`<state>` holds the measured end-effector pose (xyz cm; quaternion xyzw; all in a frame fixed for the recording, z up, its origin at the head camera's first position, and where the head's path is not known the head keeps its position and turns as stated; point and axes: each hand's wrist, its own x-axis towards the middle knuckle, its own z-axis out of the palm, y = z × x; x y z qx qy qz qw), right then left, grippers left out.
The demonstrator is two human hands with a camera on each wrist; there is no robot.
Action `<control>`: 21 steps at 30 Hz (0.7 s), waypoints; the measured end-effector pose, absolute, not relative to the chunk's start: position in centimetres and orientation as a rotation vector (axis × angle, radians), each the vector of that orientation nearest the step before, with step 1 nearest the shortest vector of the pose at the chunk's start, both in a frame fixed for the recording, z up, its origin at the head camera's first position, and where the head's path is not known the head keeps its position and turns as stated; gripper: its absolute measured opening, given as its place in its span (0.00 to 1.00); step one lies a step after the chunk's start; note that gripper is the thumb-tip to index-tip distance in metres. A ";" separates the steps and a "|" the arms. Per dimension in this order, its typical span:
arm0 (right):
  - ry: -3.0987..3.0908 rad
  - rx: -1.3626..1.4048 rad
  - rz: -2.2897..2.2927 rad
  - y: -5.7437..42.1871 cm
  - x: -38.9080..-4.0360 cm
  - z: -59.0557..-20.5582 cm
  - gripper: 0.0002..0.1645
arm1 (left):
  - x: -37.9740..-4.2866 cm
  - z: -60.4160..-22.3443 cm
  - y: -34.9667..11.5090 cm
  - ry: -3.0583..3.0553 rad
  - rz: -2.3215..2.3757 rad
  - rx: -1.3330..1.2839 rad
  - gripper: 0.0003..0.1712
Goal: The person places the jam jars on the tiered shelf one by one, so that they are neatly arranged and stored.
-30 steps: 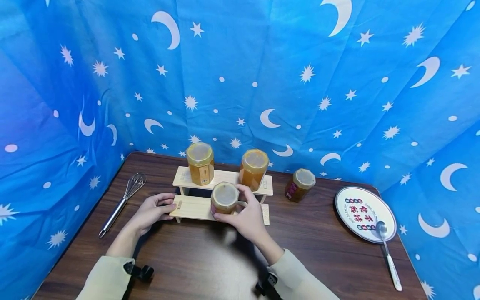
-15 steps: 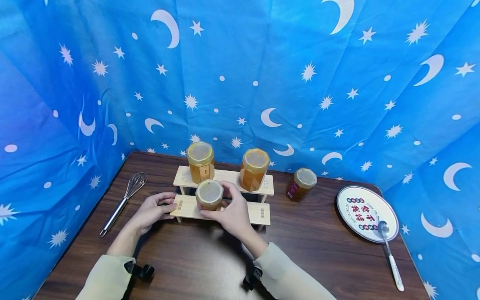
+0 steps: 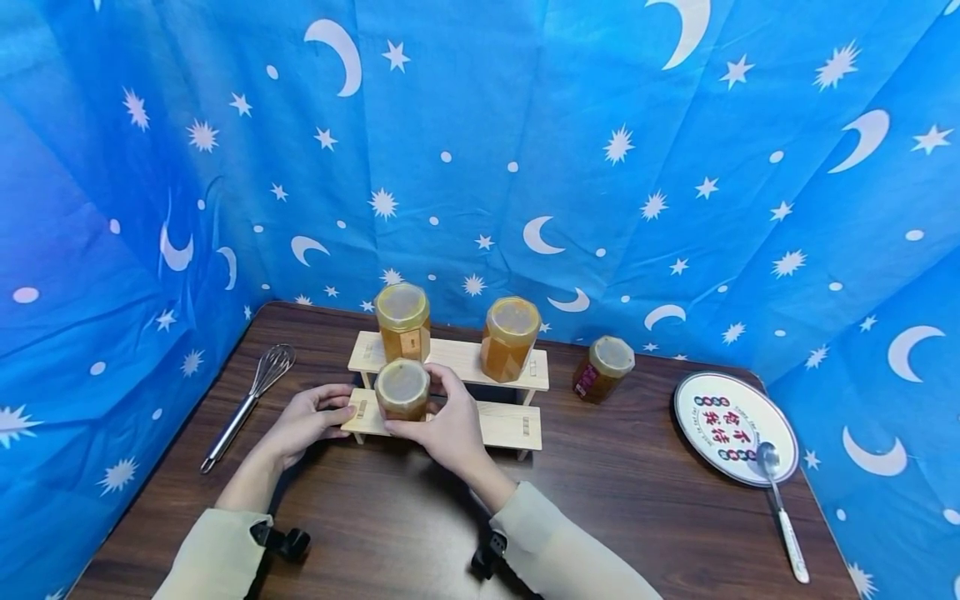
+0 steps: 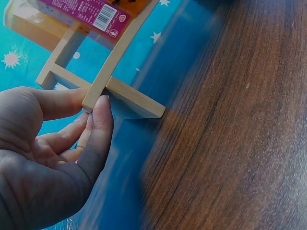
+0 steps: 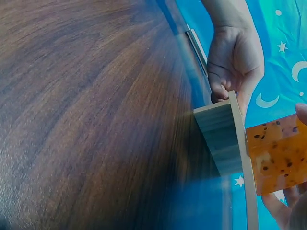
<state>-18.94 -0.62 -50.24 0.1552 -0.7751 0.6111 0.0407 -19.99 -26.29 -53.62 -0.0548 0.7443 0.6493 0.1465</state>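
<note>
A low two-step wooden rack [image 3: 506,423] stands on the table. My left hand [image 3: 306,427] pinches the left end of its lower step between thumb and fingers, plainly seen in the left wrist view. My right hand [image 3: 452,427] grips a jar [image 3: 403,390] from its right side, over the left part of that step. In the right wrist view the jar [image 5: 278,155] shows orange contents with dark seeds, its base right at the board. Its label [image 4: 103,18] is purple with a barcode. Two taller amber jars, a left one [image 3: 403,321] and a right one [image 3: 510,337], stand on the upper step.
Another jar [image 3: 603,369], dark with a purple label, stands on the table right of the rack. A whisk [image 3: 249,406] lies at the left. At the right, a spoon [image 3: 783,521] leans on a white plate [image 3: 701,437]. A blue star-patterned cloth [image 3: 480,150] hangs behind.
My right hand has moved the jar leftward along the lower step, from near the middle to close by the left end. My left hand has stayed on the rack's end.
</note>
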 end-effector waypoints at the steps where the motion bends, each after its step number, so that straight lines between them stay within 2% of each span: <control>1: -2.380 0.470 1.860 -0.7 -18.9 -50.3 0.50 | -20.0 -53.6 -26.3 2.142 1.870 -0.155 0.31; 9: -2.436 0.473 1.772 -0.8 -18.5 -50.2 0.52 | -20.1 -53.7 -26.2 2.134 1.878 -0.160 0.30; 16: -2.402 0.473 1.968 -0.3 -18.2 -50.0 0.73 | -20.1 -53.7 -26.2 2.133 1.875 -0.173 0.31; 21: -2.406 0.533 1.997 0.5 -17.7 -50.2 0.73 | -20.0 -53.7 -26.4 2.127 1.880 -0.173 0.32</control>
